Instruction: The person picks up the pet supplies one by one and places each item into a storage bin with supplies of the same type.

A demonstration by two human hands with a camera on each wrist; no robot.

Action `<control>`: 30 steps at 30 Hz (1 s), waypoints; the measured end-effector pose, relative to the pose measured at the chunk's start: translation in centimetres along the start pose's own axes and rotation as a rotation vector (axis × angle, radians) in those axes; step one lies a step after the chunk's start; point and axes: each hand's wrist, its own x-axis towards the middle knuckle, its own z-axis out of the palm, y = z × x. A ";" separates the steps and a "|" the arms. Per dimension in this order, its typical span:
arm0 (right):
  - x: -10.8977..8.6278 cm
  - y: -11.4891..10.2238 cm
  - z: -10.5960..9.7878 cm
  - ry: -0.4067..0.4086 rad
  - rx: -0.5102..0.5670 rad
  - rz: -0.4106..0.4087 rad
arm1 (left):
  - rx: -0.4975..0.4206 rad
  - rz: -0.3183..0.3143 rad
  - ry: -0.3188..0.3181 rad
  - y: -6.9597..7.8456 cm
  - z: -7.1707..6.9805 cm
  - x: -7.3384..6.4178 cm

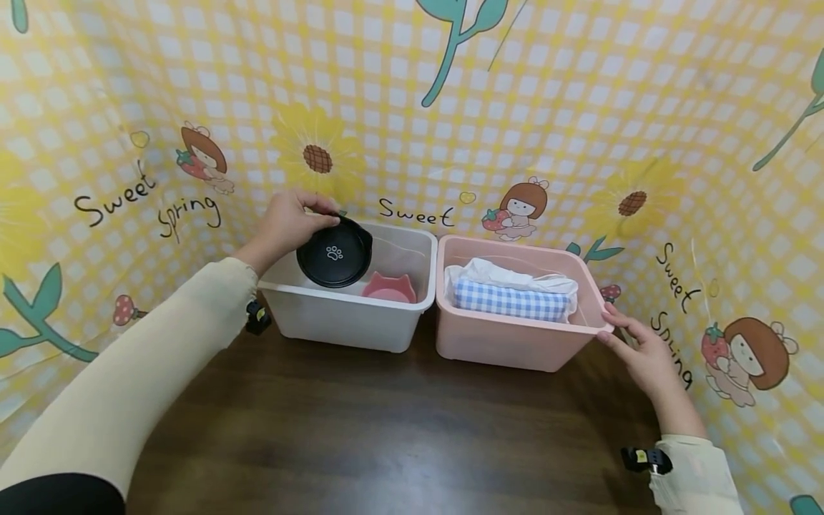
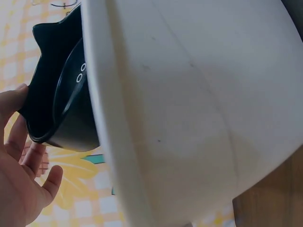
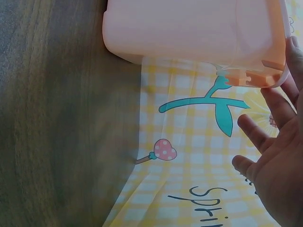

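Note:
My left hand pinches the rim of a black cat-eared pet bowl with a white paw print, holding it tilted over the white bin. In the left wrist view, the bin wall hides part of the black bowl. A pink cat-eared bowl sits inside the white bin. My right hand holds the right front corner of the pink bin by its rim, between thumb and fingers. Inside that bin lies a blue-and-white checked cloth bundle with white fabric behind it.
Both bins stand side by side on a dark wooden table. A yellow checked curtain with printed flowers and figures closes in the back and both sides.

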 end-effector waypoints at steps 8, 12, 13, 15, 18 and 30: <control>0.1 -0.1 0.0 0.000 0.020 -0.008 | 0.050 -0.013 -0.064 -1.6 0.5 0.3; 0.1 -0.1 0.0 0.004 0.013 -0.011 | 0.081 -0.025 -0.092 -2.0 0.9 0.5; 0.0 0.0 -0.1 0.004 0.012 -0.010 | 0.089 -0.028 -0.098 -2.1 1.0 0.6; 0.0 0.1 -0.1 0.002 0.014 -0.010 | 0.110 -0.039 -0.109 -2.3 1.2 0.7; 0.0 0.3 -0.1 -0.002 0.016 -0.009 | 0.139 -0.045 -0.119 -2.8 1.4 0.9; 0.0 0.3 0.0 0.010 0.004 -0.026 | 0.198 -0.038 -0.200 -4.2 2.0 0.9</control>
